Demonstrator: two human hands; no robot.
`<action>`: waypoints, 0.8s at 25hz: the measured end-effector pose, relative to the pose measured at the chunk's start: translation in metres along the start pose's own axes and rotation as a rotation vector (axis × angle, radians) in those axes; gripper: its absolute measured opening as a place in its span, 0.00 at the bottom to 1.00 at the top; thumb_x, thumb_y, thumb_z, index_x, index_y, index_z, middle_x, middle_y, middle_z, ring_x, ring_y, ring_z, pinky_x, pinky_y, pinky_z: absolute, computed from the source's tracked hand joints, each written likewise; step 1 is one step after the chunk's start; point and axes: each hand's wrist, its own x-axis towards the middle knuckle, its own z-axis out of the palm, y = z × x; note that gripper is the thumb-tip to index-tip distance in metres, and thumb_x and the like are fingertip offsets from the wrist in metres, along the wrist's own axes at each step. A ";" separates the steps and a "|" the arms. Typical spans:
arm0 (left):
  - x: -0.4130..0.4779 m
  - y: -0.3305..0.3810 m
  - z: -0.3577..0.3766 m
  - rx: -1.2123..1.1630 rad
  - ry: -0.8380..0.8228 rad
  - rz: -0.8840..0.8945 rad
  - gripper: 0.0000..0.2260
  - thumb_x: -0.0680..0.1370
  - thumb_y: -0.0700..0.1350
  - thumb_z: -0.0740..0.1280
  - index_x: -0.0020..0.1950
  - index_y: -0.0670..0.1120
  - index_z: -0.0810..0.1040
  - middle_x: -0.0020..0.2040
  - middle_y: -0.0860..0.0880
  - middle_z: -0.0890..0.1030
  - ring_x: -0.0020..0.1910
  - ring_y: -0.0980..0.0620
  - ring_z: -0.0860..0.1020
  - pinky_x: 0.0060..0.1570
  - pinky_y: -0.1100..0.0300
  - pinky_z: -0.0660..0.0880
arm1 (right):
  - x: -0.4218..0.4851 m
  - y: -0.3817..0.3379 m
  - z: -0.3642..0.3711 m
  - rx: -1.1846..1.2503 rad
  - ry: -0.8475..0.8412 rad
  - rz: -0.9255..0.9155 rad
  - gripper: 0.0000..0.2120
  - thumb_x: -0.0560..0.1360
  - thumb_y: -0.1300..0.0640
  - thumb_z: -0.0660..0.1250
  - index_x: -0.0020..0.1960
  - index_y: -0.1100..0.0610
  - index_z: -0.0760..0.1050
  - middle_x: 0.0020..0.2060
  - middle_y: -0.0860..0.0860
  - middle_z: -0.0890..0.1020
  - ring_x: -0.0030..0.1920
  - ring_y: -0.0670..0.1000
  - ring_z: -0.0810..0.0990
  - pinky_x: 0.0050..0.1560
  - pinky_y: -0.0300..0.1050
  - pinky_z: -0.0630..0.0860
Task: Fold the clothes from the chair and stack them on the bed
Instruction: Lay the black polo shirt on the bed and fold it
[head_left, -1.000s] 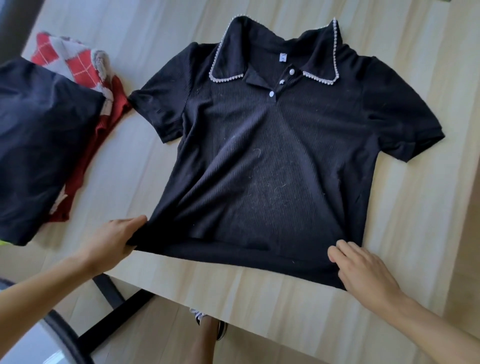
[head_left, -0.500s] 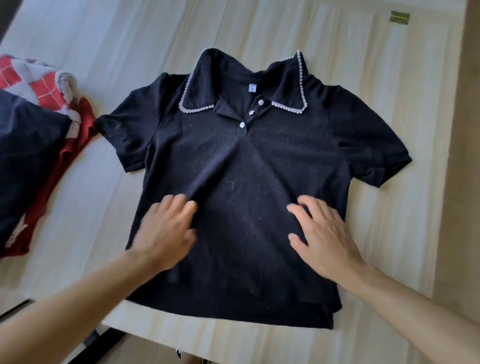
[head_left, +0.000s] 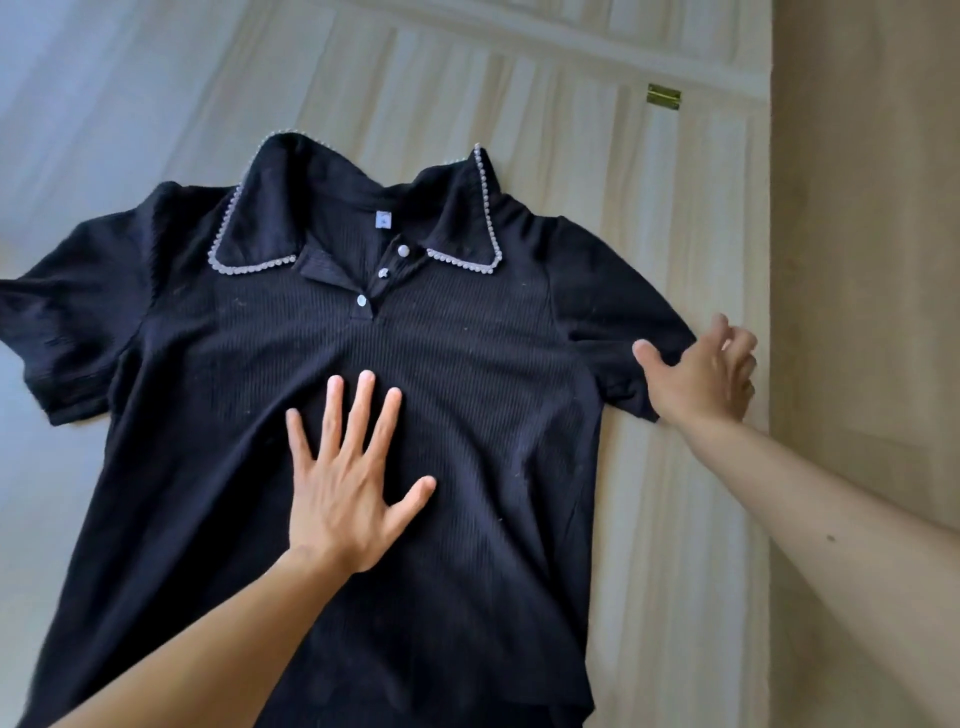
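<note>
**Black polo shirt spread flat on bench**

The black polo shirt (head_left: 483, 395) is laid face up on the wooden bench (head_left: 680, 545), collar away. Its chest is pressed by the left hand (head_left: 348, 488), fingers straight and spread apart. The right sleeve (head_left: 613, 312) hem is touched by the right hand (head_left: 706, 374), fingers bent; a grip cannot be told.
</note>
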 end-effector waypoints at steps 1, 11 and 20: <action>0.000 0.000 0.000 0.001 0.005 -0.002 0.43 0.76 0.72 0.53 0.84 0.50 0.49 0.84 0.47 0.45 0.83 0.41 0.41 0.75 0.29 0.47 | 0.010 0.002 0.003 -0.046 -0.085 0.088 0.32 0.73 0.39 0.69 0.67 0.60 0.69 0.69 0.57 0.66 0.68 0.62 0.67 0.66 0.58 0.68; 0.001 0.000 -0.005 -0.006 -0.002 -0.005 0.43 0.75 0.72 0.57 0.83 0.50 0.52 0.84 0.47 0.46 0.83 0.41 0.43 0.75 0.29 0.49 | -0.002 -0.124 -0.075 0.764 -0.349 -0.239 0.16 0.72 0.62 0.74 0.56 0.55 0.73 0.45 0.50 0.81 0.41 0.49 0.83 0.33 0.41 0.77; 0.000 -0.001 -0.001 -0.040 0.041 0.006 0.43 0.75 0.71 0.57 0.83 0.50 0.52 0.84 0.47 0.47 0.83 0.41 0.43 0.75 0.29 0.48 | -0.027 -0.105 0.063 -0.200 -0.284 -0.850 0.34 0.81 0.44 0.57 0.82 0.52 0.51 0.82 0.54 0.48 0.82 0.56 0.46 0.80 0.59 0.49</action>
